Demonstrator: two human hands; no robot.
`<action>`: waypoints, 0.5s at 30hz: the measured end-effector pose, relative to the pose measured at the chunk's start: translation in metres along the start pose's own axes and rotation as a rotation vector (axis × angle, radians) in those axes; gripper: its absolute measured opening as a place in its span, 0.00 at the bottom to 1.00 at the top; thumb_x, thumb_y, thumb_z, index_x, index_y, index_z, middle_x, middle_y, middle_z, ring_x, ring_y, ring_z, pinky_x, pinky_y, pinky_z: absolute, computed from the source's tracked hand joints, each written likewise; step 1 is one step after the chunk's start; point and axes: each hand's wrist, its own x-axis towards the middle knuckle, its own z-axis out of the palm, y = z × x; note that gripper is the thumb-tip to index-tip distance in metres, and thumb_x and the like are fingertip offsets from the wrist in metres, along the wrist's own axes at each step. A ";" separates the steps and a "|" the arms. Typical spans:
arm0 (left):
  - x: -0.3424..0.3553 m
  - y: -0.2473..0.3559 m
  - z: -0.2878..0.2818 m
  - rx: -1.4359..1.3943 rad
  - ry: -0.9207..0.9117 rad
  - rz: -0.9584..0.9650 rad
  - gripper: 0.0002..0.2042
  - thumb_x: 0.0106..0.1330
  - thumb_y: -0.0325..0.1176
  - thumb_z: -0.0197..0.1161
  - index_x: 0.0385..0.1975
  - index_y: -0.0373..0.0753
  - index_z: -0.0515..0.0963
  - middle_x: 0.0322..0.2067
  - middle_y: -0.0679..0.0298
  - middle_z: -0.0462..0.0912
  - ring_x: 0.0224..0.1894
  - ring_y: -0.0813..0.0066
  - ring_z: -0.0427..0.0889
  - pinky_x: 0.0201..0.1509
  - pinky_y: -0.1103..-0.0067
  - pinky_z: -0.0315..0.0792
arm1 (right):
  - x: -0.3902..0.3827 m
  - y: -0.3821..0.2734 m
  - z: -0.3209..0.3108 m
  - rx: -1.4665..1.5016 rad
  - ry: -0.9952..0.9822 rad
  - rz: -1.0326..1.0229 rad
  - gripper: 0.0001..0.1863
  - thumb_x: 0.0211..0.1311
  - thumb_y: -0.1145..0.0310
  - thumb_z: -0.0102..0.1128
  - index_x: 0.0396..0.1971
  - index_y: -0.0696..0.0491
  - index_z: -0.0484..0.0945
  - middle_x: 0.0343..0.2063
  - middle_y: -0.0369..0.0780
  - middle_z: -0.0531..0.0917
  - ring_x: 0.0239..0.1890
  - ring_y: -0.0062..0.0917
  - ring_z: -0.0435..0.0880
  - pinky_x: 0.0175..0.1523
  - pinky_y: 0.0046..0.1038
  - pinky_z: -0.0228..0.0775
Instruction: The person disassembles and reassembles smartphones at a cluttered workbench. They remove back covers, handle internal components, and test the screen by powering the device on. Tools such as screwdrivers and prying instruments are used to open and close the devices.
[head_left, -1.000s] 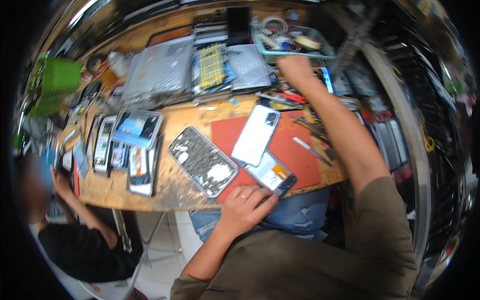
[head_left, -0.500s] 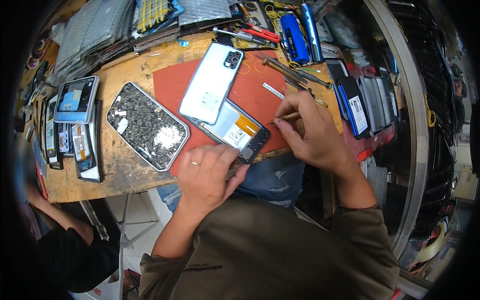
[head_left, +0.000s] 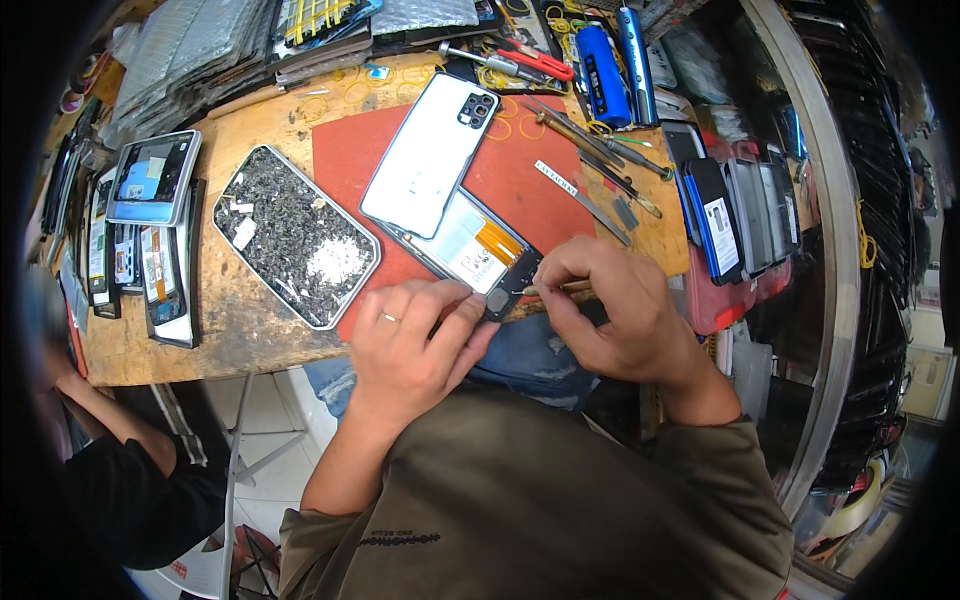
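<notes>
Evidently close work: the right hand [head_left: 618, 310] is pinching a slim tool [head_left: 529, 291] between thumb and fingertips, its tip pointing at the lower end of an opened phone [head_left: 455, 262]. The left hand [head_left: 405, 335] is resting bent fingers at the phone's near corner, apparently steadying it; cannot tell whether the thumb is gripping from beneath.

Phone is lying slantwise on the red mat [head_left: 350, 160], inner side up. Its orange ribbon [head_left: 498, 241] is showing, and a dark lower cover [head_left: 516, 283] is sitting in place. A pale back panel [head_left: 425, 160] with camera openings is lying across the far end, hiding that part.

Progress, as judged: opening is looking done, panel off, insides partly bare. Work at the lower end is seeming barely begun; the dark cover is showing no clear lifting. Screws too small to make out, so what is left there is staying uncertain. Panel is not yet sitting back on.

Outward: a tray [head_left: 322, 196] of small dark bits is standing left of the phone; further left, other phones [head_left: 165, 275] are leaning together.
</notes>
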 end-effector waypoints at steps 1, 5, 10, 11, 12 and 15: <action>0.000 0.000 0.000 0.013 0.001 0.010 0.16 0.58 0.39 0.80 0.44 0.45 0.87 0.46 0.70 0.84 0.45 0.68 0.83 0.46 0.70 0.70 | 0.001 -0.001 -0.001 0.017 -0.006 -0.012 0.16 0.60 0.87 0.66 0.46 0.60 0.75 0.36 0.47 0.85 0.37 0.44 0.89 0.41 0.39 0.81; 0.001 -0.001 0.000 0.029 0.007 0.035 0.16 0.58 0.39 0.79 0.44 0.44 0.87 0.46 0.71 0.84 0.45 0.69 0.83 0.46 0.70 0.70 | 0.004 -0.009 -0.006 0.021 -0.099 0.003 0.16 0.61 0.88 0.61 0.48 0.60 0.74 0.38 0.48 0.83 0.41 0.45 0.87 0.46 0.41 0.80; 0.000 0.001 0.000 0.024 0.004 0.014 0.16 0.58 0.39 0.79 0.44 0.44 0.87 0.46 0.70 0.84 0.45 0.69 0.83 0.46 0.71 0.71 | 0.006 -0.018 -0.012 0.000 -0.197 0.082 0.14 0.63 0.88 0.58 0.47 0.60 0.74 0.38 0.48 0.82 0.43 0.46 0.86 0.49 0.41 0.79; -0.001 0.001 -0.001 0.022 0.006 0.022 0.16 0.58 0.39 0.79 0.44 0.44 0.87 0.46 0.69 0.84 0.45 0.68 0.83 0.46 0.70 0.70 | 0.007 -0.019 -0.012 -0.015 -0.184 0.070 0.14 0.64 0.88 0.58 0.47 0.60 0.74 0.39 0.48 0.82 0.43 0.46 0.86 0.49 0.41 0.79; -0.001 0.001 -0.001 0.009 0.010 0.017 0.16 0.57 0.38 0.80 0.44 0.44 0.87 0.45 0.69 0.84 0.44 0.67 0.83 0.45 0.70 0.70 | 0.008 -0.020 -0.011 -0.011 -0.177 0.077 0.14 0.64 0.88 0.59 0.48 0.60 0.74 0.39 0.48 0.82 0.43 0.46 0.86 0.49 0.41 0.79; -0.002 0.000 -0.001 0.001 0.002 0.008 0.16 0.58 0.39 0.80 0.44 0.44 0.87 0.45 0.69 0.85 0.44 0.68 0.83 0.45 0.70 0.70 | 0.010 -0.022 -0.009 0.028 -0.147 0.136 0.13 0.65 0.89 0.60 0.47 0.60 0.75 0.39 0.49 0.83 0.42 0.45 0.88 0.47 0.39 0.81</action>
